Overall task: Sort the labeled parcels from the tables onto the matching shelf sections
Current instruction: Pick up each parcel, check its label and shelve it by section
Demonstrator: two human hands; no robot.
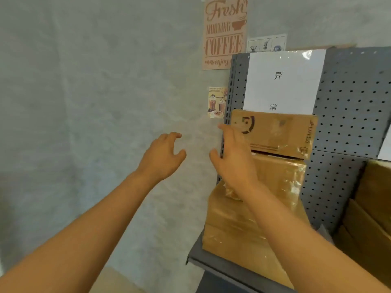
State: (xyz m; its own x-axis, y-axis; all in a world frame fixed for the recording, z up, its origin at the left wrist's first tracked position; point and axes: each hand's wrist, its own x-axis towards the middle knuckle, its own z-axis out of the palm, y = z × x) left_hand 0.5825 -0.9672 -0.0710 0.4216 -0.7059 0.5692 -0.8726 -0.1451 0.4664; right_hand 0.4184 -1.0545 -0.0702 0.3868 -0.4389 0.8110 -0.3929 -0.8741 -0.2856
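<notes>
Hands nr shelf, grey wall

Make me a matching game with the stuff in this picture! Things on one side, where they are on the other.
Things:
1. coffee poster
2. white sign
3. top box
4. left hand

Places:
A. on the pegboard
B. on the box stack
C. in front of the bare wall, holding nothing
D. high on the wall

Pairs: 1-D, 2-A, 3-B, 4-C

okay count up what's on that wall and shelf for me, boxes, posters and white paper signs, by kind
Cardboard boxes: 4, namely top box, taped box, bottom box, right box
Wall posters: 3, namely coffee poster, brewing print, drinks card
White signs: 2, namely big sign, edge sign
Total: 9
</notes>
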